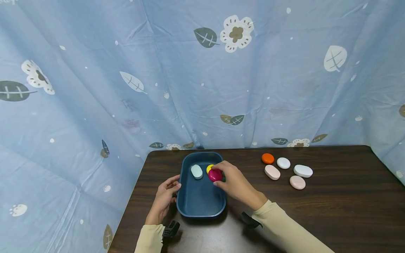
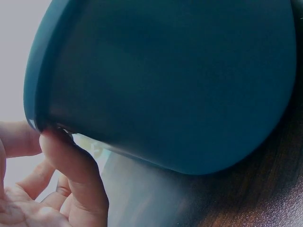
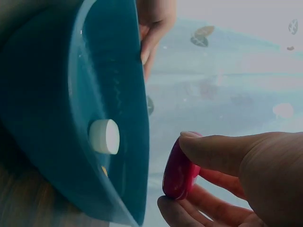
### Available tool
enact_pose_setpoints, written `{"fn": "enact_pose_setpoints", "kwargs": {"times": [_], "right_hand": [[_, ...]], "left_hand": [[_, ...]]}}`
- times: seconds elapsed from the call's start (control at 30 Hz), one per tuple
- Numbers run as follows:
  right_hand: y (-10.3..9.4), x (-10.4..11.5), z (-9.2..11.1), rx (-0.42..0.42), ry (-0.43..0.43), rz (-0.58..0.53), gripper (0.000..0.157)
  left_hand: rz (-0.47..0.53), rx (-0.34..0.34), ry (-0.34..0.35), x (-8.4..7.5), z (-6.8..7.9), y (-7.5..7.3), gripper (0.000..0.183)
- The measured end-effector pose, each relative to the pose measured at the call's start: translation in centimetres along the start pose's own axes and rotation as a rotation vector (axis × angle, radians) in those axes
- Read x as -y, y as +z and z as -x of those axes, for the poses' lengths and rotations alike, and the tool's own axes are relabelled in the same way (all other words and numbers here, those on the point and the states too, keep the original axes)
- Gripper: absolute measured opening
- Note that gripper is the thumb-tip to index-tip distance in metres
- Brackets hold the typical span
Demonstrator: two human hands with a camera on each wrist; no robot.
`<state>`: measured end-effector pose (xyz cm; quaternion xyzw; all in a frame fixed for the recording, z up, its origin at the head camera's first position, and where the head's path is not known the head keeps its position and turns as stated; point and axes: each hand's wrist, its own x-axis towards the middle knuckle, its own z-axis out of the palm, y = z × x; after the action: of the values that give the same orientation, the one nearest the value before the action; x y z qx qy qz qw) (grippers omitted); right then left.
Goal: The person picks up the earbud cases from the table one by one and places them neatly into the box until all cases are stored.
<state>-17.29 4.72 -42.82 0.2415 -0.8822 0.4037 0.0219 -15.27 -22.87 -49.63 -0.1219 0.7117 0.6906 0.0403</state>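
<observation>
A dark blue tub stands on the table. My left hand grips its left rim, thumb against the wall in the left wrist view. Over the tub's right side, my right hand pinches a glossy magenta soap bar between thumb and fingers. The right wrist view shows this soap edge-on, held above the rim. Inside the tub lie a pale mint soap bar and a yellow one, which the magenta soap partly hides in the head view.
To the right of the tub lie several soap bars: an orange one, a round white one, a long white one and two pink ones. A blue patterned curtain hangs behind the dark wooden table.
</observation>
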Motion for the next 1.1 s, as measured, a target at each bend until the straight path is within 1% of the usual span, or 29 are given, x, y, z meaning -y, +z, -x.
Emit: {"fn": "enact_pose_setpoints", "kwargs": {"times": [0.4,0.67,0.9,1.1], "right_hand": [[1.5,0.9,-1.9,0.111,-0.031,-0.015,0.047],[2.6,1.9,-3.1,0.200,-0.015,-0.002,0.048],[3.4,2.6,-3.8,0.246,-0.035,0.016,0.044],[4.1,2.7,-4.3,0.281,-0.013,0.021,0.044]], "left_hand": [[0.001,-0.007,-0.006,0.0,-0.1,0.0,0.041],[-0.005,-0.013,-0.007,-0.1,0.0,0.1,0.041],[-0.014,-0.023,-0.020,0.0,-0.1,0.1,0.039],[-0.013,-0.022,-0.021,0.1,-0.1,0.2,0.039]]}}
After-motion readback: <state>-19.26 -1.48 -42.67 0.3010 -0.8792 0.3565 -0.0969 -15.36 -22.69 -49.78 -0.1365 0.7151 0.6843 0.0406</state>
